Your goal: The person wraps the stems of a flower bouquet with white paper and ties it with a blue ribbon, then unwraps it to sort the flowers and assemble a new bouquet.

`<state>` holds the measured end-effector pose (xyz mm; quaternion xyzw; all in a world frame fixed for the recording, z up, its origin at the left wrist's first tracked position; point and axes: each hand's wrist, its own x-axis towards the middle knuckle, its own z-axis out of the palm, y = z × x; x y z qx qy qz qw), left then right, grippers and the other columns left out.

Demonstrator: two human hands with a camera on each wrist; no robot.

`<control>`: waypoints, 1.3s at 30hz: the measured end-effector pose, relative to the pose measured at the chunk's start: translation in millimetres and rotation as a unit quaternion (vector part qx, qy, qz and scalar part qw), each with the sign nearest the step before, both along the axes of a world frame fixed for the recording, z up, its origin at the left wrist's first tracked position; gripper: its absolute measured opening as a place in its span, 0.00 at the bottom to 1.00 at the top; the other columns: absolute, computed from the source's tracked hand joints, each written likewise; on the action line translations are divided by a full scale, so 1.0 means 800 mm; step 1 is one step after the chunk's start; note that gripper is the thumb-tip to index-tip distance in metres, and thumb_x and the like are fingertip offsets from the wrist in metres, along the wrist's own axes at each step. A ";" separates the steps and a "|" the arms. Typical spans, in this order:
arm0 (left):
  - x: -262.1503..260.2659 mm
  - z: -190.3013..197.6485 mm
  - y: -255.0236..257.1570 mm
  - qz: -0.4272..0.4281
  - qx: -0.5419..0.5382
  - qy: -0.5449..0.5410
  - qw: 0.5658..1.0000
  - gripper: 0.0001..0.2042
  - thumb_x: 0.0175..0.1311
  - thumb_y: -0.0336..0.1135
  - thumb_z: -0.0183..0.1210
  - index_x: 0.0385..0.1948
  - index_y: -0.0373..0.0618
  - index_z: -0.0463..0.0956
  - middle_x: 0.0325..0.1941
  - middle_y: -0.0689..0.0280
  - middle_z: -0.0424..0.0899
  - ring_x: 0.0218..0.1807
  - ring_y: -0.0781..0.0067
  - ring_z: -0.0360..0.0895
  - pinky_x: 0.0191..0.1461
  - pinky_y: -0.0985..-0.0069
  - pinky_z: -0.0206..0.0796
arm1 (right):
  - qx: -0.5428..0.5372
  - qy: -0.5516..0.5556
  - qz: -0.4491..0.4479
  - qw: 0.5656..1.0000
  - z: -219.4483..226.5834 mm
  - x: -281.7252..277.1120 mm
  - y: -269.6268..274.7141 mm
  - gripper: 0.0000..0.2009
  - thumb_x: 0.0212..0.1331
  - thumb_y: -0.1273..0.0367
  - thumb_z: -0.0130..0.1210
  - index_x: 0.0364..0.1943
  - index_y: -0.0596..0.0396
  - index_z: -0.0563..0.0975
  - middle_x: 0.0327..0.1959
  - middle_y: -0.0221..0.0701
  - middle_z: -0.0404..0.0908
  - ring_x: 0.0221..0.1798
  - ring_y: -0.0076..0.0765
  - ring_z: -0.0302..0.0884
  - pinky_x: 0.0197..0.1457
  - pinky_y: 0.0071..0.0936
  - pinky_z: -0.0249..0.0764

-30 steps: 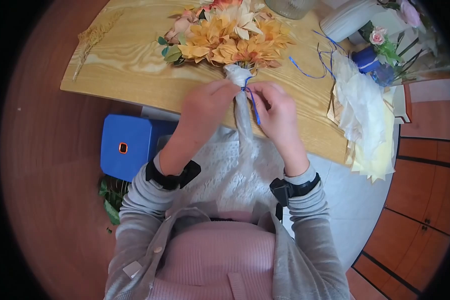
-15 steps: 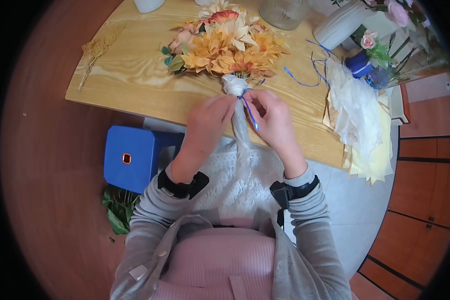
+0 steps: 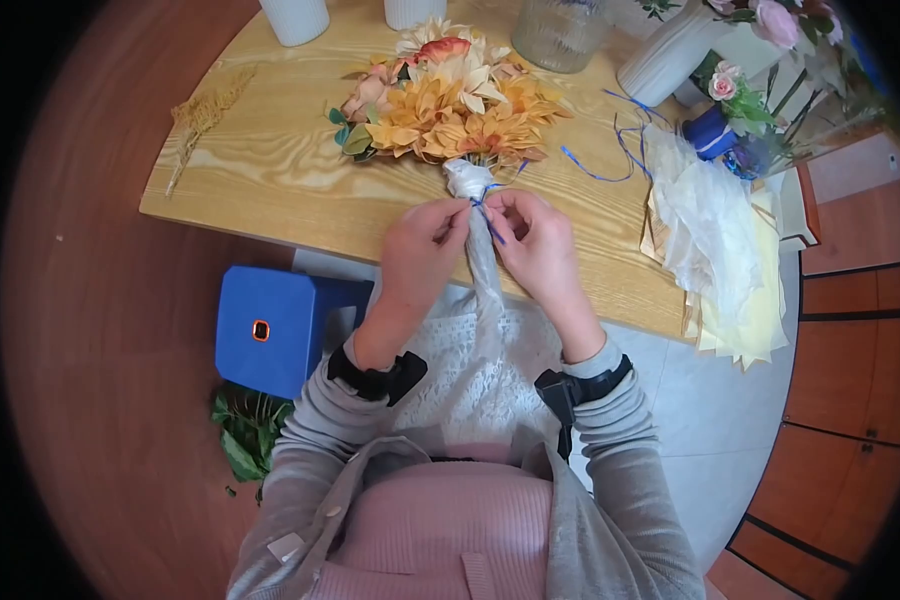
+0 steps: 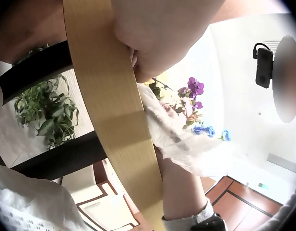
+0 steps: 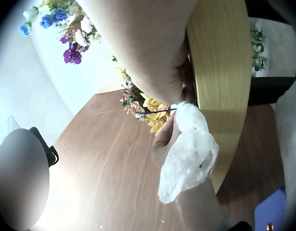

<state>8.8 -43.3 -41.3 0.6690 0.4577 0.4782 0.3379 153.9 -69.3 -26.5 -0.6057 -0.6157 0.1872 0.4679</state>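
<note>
A bouquet of orange, cream and red flowers (image 3: 500, 125) lies on the wooden table, its stems toward the person. White paper (image 3: 467, 178) wraps the stems, and its twisted tail (image 3: 487, 290) hangs over the table edge. Just below the wrapped bulge, a thin blue ribbon (image 3: 498, 234) goes round the paper. From the left side, the left hand (image 3: 422, 250) pinches the ribbon with thumb and forefinger. Opposite it, the right hand (image 3: 542, 250) pinches the ribbon too, with a short end hanging by its thumb. In the right wrist view the ribbon (image 5: 160, 111) runs taut from the paper.
Crumpled white and yellow paper sheets (image 3: 715, 215) overhang the table's right edge, with loose blue ribbon (image 3: 600, 177) beside them. A dried sprig (image 3: 205, 115) lies at left. White vases (image 3: 295, 18) and a glass vase (image 3: 560, 35) stand behind. A blue box-shaped stool (image 3: 267, 330) is below left.
Both hands stay at the tie on the stems. The ribbon end hanging by the right hand shows shorter than before. The head view has shifted, bringing more of the table's back into sight.
</note>
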 end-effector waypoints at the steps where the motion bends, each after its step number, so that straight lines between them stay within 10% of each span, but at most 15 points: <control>1: 0.000 0.002 0.000 0.003 -0.023 -0.026 0.999 0.06 0.57 0.24 0.61 0.36 0.38 0.81 0.32 0.64 0.84 0.32 0.81 0.81 0.35 0.84 0.73 | 0.001 0.000 0.000 1.000 0.000 0.000 0.000 0.05 0.51 0.74 0.60 0.32 0.58 0.78 0.25 0.37 0.78 0.24 0.34 0.78 0.27 0.27 0.72; 8: -0.007 -0.002 0.012 -0.015 0.098 0.045 0.994 0.06 0.56 0.25 0.62 0.35 0.37 0.80 0.32 0.60 0.83 0.31 0.75 0.81 0.34 0.82 0.73 | 0.007 0.058 -0.015 0.998 -0.004 0.001 0.003 0.05 0.53 0.73 0.60 0.32 0.59 0.78 0.23 0.34 0.77 0.20 0.28 0.72 0.25 0.24 0.69; 10: -0.005 0.000 0.010 -0.010 0.085 0.042 0.995 0.07 0.57 0.30 0.60 0.35 0.41 0.80 0.35 0.57 0.82 0.37 0.58 0.80 0.39 0.71 0.71 | 0.009 0.102 -0.010 0.995 0.000 -0.001 0.007 0.05 0.53 0.73 0.60 0.32 0.59 0.78 0.23 0.33 0.76 0.20 0.27 0.71 0.25 0.23 0.68; 25: 0.005 0.003 0.027 -0.084 -0.037 -0.003 0.996 0.14 0.47 0.39 0.68 0.30 0.44 0.75 0.29 0.66 0.82 0.32 0.72 0.81 0.34 0.75 0.71 | -0.050 0.075 0.076 0.993 0.029 0.000 0.031 0.04 0.58 0.73 0.57 0.30 0.59 0.77 0.22 0.20 0.75 0.24 0.10 0.67 0.26 0.12 0.64; 33: 0.005 0.005 0.022 -0.061 -0.050 0.039 0.996 0.16 0.46 0.41 0.70 0.31 0.44 0.74 0.28 0.65 0.81 0.31 0.72 0.79 0.34 0.74 0.70 | -0.029 0.329 0.112 0.937 0.032 -0.001 0.044 0.06 0.61 0.73 0.54 0.35 0.63 0.76 0.26 0.27 0.79 0.28 0.19 0.74 0.33 0.17 0.71; 39: 0.008 0.003 0.022 -0.051 -0.044 0.020 0.998 0.18 0.44 0.42 0.71 0.30 0.43 0.74 0.28 0.66 0.80 0.31 0.72 0.79 0.33 0.75 0.70 | 0.016 -0.007 0.069 0.997 0.039 0.032 0.028 0.02 0.53 0.76 0.58 0.31 0.58 0.79 0.29 0.36 0.80 0.30 0.32 0.78 0.33 0.26 0.72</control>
